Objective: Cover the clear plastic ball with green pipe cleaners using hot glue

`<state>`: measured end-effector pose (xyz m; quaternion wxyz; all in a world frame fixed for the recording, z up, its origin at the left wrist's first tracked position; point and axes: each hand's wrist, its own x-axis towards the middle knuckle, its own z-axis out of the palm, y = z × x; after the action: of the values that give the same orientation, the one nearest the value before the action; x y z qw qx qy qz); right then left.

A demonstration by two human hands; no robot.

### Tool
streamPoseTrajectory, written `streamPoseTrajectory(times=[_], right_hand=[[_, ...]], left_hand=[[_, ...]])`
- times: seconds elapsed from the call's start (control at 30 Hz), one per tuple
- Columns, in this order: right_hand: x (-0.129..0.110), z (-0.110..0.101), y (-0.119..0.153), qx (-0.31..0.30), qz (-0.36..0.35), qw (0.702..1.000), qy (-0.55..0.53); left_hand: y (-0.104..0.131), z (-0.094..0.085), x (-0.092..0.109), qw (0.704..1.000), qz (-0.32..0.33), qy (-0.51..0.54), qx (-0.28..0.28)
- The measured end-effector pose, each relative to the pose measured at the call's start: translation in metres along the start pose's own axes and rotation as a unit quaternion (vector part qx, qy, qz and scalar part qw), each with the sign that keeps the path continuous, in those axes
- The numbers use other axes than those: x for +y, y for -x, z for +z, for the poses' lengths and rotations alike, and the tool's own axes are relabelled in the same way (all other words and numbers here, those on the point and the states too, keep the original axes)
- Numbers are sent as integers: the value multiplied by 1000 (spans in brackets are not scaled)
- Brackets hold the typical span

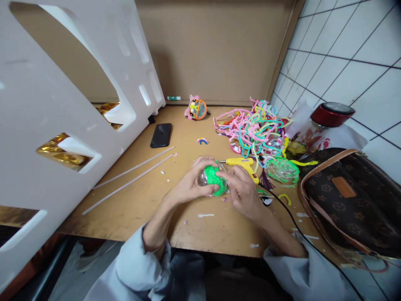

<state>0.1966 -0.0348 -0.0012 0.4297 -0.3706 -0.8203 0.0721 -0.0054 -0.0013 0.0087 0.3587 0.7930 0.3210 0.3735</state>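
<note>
My left hand [196,179] is wrapped around a clear round plastic ball [203,179] partly covered with fuzzy green pipe cleaner [213,180]. From the right, my right hand [242,190] reaches in with its index finger stretched out against the green fuzz; its other fingers are bent and nothing shows in its grip. A yellow hot glue gun [242,163] lies just beyond my right hand, its nozzle pointing left. Its black cord [291,213] runs toward the lower right.
A pile of colourful pipe cleaners [250,129] lies at the back right, near a red-lidded jar [326,121] and a brown handbag [354,200]. On the left are a black phone [161,135], two thin white sticks [131,182] and a large white plastic panel [78,83]. A cat-like ornament [196,108] stands behind.
</note>
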Motion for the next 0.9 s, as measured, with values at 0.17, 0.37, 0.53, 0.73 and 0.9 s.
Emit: streamPoseTrajectory(times=[0.17,0.37,0.53,0.73,0.9], right_hand=[[1,0,0,3,-9,1000,3],[-2,-2,-1,-8,-5,1000,5],[-3,-3,-2,-9,-7,1000,6],[-3,-1,-2,-1,6,1000,6],[-2,1,-1,16,13,1000,-10]], left_hand=[[0,0,0,1000,8,-1,1],[2,0,0,1000,0,-1,0],[3,0,0,1000,-11,-7,-4],[2,-1,-1,1000,-8,-3,-4],[1,-1,0,1000,-12,5,-5]])
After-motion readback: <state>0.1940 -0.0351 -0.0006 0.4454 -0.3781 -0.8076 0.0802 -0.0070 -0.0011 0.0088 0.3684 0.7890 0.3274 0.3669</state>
